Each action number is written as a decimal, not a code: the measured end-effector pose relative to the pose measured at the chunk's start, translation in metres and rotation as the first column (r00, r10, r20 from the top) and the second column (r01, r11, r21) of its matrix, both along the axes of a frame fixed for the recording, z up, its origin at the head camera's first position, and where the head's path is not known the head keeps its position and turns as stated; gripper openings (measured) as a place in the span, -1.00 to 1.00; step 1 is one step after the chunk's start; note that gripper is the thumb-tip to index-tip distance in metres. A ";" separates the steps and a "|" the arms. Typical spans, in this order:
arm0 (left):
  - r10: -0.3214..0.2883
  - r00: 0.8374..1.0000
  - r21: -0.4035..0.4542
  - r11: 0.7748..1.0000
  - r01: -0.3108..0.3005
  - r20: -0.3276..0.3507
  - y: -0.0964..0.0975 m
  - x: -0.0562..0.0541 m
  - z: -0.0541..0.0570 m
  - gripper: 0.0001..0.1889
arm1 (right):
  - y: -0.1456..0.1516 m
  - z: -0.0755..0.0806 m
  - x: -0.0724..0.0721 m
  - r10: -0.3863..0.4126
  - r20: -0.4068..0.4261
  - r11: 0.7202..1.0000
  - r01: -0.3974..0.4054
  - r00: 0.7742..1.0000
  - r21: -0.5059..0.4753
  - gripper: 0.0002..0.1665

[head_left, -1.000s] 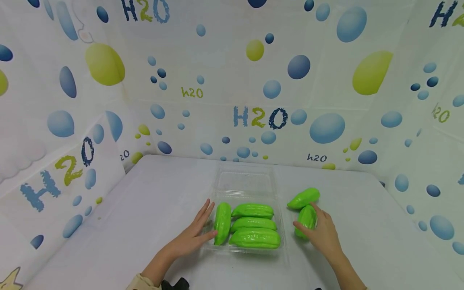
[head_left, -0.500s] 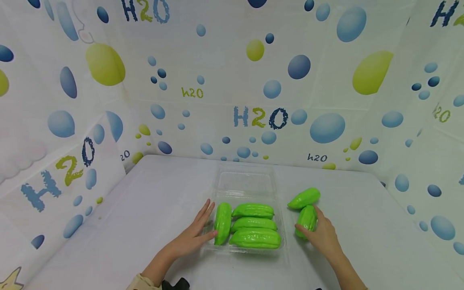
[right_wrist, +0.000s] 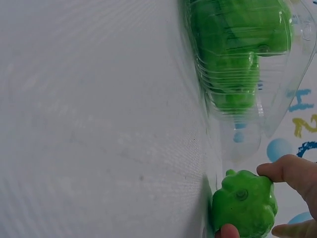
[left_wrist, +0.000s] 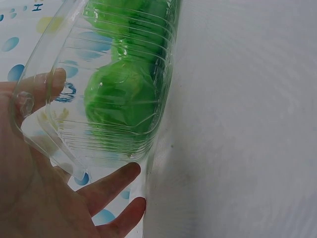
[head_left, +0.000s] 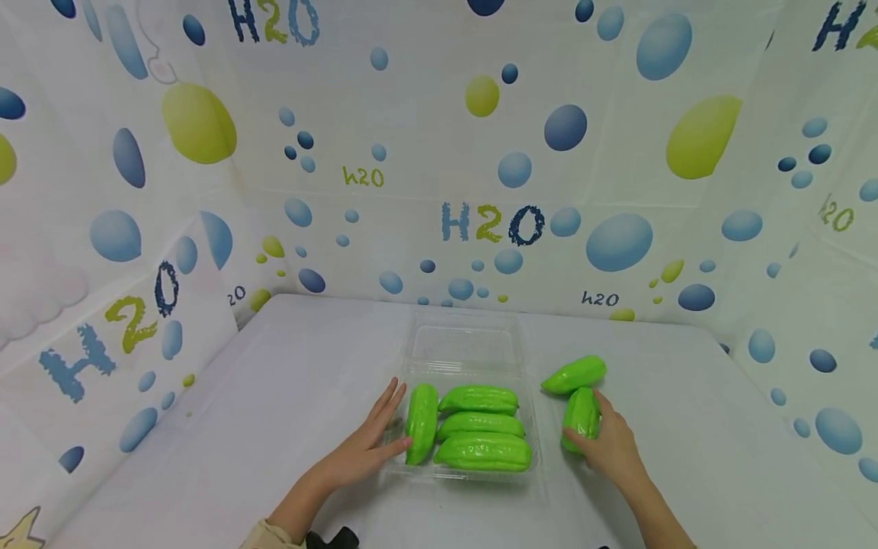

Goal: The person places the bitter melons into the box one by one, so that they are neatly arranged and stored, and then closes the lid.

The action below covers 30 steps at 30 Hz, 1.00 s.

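In the head view my right hand (head_left: 612, 446) holds a bright green ridged vegetable (head_left: 581, 415), shaped like a bitter melon, right of the box. The right wrist view shows fingers and thumb around the lobed end of this vegetable (right_wrist: 243, 203), close to the table. A second such vegetable (head_left: 575, 375) lies just behind it. My left hand (head_left: 362, 450) rests with spread, straight fingers along the left side of a clear plastic box (head_left: 473, 474). Inside the box, one green vegetable (head_left: 421, 424) stands lengthwise at the left, and three others (head_left: 482, 451) lie crosswise.
The box's clear lid (head_left: 468, 345) is folded back, away from me. A white cloth covers the table (head_left: 315, 343). Behind it hangs a white curtain (head_left: 425, 99) printed with blue and green drops. A black object (head_left: 333, 538) pokes in at the front edge.
My right thumb has closed in against the nearer loose vegetable, which has turned slightly. The vegetable behind it has shifted a little to the left. My left hand has stayed still.
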<state>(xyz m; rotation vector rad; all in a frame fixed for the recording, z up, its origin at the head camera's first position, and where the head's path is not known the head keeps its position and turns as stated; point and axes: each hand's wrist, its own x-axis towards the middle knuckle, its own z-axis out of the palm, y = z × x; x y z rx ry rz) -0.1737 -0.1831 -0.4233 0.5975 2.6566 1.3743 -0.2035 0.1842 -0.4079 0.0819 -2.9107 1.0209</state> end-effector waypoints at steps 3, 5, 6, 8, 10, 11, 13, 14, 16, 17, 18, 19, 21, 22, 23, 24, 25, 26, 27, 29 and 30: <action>-0.007 1.000 0.000 1.000 0.007 0.009 0.000 0.000 -0.001 -0.19 | 0.000 0.001 0.001 -0.004 0.002 1.000 0.004 1.000 -0.016 -0.01; -0.010 1.000 0.000 1.000 0.010 0.017 0.000 -0.001 -0.001 -0.19 | 0.000 0.002 0.002 -0.006 -0.002 0.999 0.006 1.000 -0.031 -0.02; -0.011 1.000 0.001 1.000 0.011 0.017 -0.001 -0.001 -0.001 -0.19 | 0.000 0.002 0.002 -0.007 -0.006 0.999 0.007 1.000 -0.040 -0.03; -0.012 1.000 0.002 1.000 0.012 0.019 -0.001 -0.001 -0.001 -0.19 | 0.000 0.003 0.003 -0.010 -0.010 0.998 0.010 1.000 -0.055 -0.05; -0.012 1.000 0.001 1.000 0.012 0.019 -0.001 -0.001 -0.001 -0.19 | 0.000 0.003 0.003 -0.014 -0.012 0.998 0.013 1.000 -0.066 -0.06; -0.012 1.000 0.001 1.000 0.012 0.020 -0.001 -0.001 -0.001 -0.19 | -0.001 0.003 0.003 -0.017 -0.015 0.997 0.015 1.000 -0.069 -0.06; -0.012 1.000 0.001 1.000 0.012 0.021 -0.001 -0.001 -0.002 -0.19 | -0.001 0.004 0.004 -0.022 -0.019 0.997 0.021 1.000 -0.070 -0.06; -0.012 1.000 0.001 1.000 0.012 0.021 -0.002 -0.001 -0.002 -0.19 | -0.001 0.005 0.004 -0.025 -0.022 0.997 0.023 0.999 -0.069 -0.06; -0.013 1.000 0.003 1.000 0.013 0.021 -0.001 -0.001 -0.003 -0.19 | -0.001 0.006 0.004 -0.029 -0.026 0.997 0.027 0.999 -0.070 -0.06; -0.013 1.000 0.005 1.000 0.013 0.021 -0.001 -0.002 -0.003 -0.19 | -0.001 0.007 0.004 -0.031 -0.027 0.997 0.029 0.999 -0.072 -0.06; -0.013 1.000 0.006 1.000 0.013 0.021 -0.001 -0.002 -0.003 -0.19 | -0.001 0.008 0.004 -0.031 -0.027 0.997 0.029 0.999 -0.075 -0.07; -0.014 1.000 0.008 1.000 0.014 0.021 -0.001 -0.002 -0.003 -0.19 | -0.001 0.008 0.004 -0.032 -0.028 0.997 0.030 0.999 -0.077 -0.07; -0.015 1.000 0.008 1.000 0.015 0.022 -0.001 -0.001 -0.002 -0.19 | -0.002 0.010 0.005 -0.030 -0.027 0.996 0.027 0.999 -0.088 -0.07; -0.015 1.000 0.008 1.000 0.015 0.022 -0.001 -0.001 -0.002 -0.19 | -0.002 0.011 0.006 -0.030 -0.029 0.995 0.027 0.999 -0.094 -0.08; -0.016 1.000 0.008 1.000 0.016 0.020 -0.001 -0.001 -0.002 -0.19 | -0.002 0.012 0.006 -0.028 -0.031 0.994 0.025 0.999 -0.102 -0.09; -0.016 1.000 0.008 1.000 0.016 0.019 -0.001 -0.001 -0.002 -0.19 | -0.003 0.014 0.007 -0.028 -0.033 0.994 0.025 0.999 -0.110 -0.09; -0.016 1.000 0.006 1.000 0.016 0.018 -0.001 -0.001 -0.002 -0.19 | -0.003 0.015 0.007 -0.028 -0.035 0.993 0.024 0.999 -0.118 -0.09; -0.016 1.000 0.005 1.000 0.016 0.017 -0.001 -0.001 -0.002 -0.19 | -0.004 0.016 0.007 -0.027 -0.038 0.992 0.022 0.999 -0.127 -0.10; -0.015 1.000 0.004 1.000 0.015 0.016 -0.001 -0.001 -0.002 -0.19 | -0.004 0.017 0.007 -0.027 -0.041 0.991 0.021 0.999 -0.132 -0.10; -0.013 1.000 0.002 1.000 0.013 0.013 -0.001 -0.001 -0.001 -0.19 | -0.004 0.018 0.007 -0.025 -0.047 0.990 0.018 0.999 -0.142 -0.10; -0.012 1.000 0.000 1.000 0.012 0.011 -0.001 -0.001 -0.001 -0.19 | -0.005 0.019 0.007 -0.023 -0.047 0.989 0.016 0.999 -0.146 -0.11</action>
